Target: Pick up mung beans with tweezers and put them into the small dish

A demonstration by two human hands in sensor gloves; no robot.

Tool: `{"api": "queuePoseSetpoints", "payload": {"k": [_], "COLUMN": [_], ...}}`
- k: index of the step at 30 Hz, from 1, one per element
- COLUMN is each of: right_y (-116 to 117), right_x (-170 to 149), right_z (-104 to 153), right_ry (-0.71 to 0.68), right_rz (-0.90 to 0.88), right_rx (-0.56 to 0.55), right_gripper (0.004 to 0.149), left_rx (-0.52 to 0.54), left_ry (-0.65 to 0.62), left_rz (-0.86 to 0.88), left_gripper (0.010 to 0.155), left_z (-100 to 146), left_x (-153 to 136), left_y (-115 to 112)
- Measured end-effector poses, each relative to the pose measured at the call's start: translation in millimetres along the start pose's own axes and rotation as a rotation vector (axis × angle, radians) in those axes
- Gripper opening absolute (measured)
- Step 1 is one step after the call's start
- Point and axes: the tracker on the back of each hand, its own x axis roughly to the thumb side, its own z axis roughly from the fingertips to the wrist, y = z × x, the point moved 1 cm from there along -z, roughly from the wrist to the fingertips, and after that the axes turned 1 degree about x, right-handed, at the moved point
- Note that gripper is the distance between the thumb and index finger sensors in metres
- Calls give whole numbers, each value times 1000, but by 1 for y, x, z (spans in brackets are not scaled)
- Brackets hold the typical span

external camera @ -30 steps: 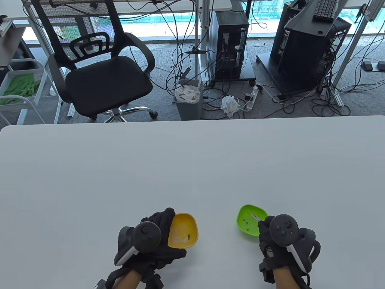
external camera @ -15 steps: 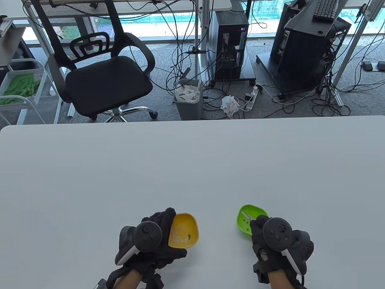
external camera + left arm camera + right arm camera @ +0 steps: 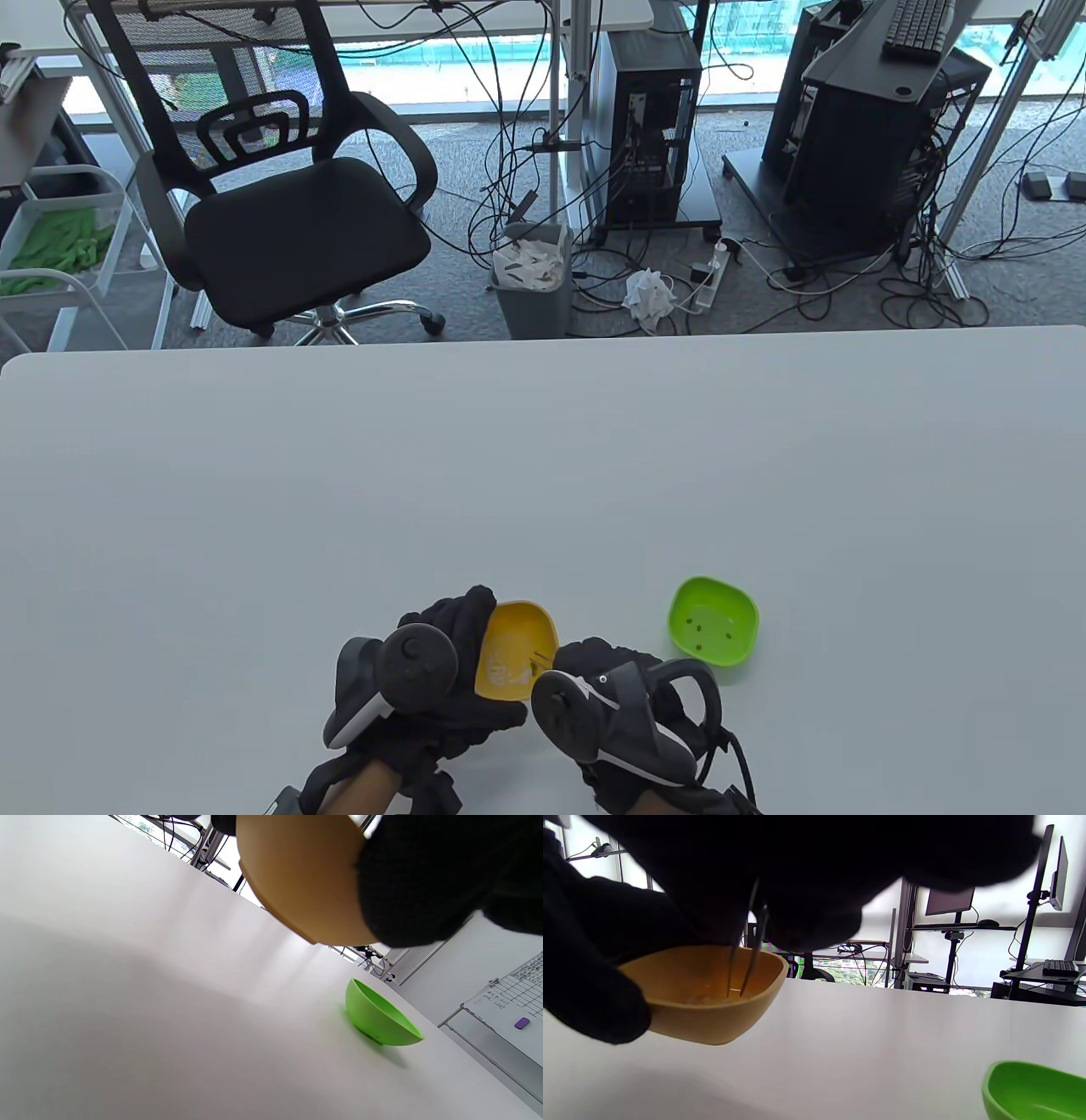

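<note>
2 gloved hands met at the yellow dish point(image 3: 517, 647). The left hand point(image 3: 441, 671) gripped its left wall, tilting it off the table point(image 3: 543, 475). The right hand point(image 3: 624, 700), just right of the dish, pinched the tweezers point(image 3: 745, 959), tips slightly apart inside the dish. The green dish point(image 3: 713, 630), farther right, held 4 mung beans point(image 3: 706, 632).

Metal tweezers point(image 3: 745, 959) tips-down inside tilted yellow dish point(image 3: 517, 647); green dish point(image 3: 713, 628) with few dark beans point(image 3: 702, 630) nearby.
</note>
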Motion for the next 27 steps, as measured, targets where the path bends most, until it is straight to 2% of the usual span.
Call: {"api": "queuePoseSetpoints", "payload": {"k": [11,27], "right_y": [7,9], "right_x": [7,11], "right_z": [-11,-14], "right_ry": [-12,-25], "right_rz": [75,90], "right_rx": [86,107], "right_gripper": [36,35], "left_rx": [0,-14], "left_ry": [-4,-1], "left_rz": [-4,-18], "left_gripper": [119,119], "left_z": [0,-1], "left_x": [0,1], "left_y": [0,-2]}}
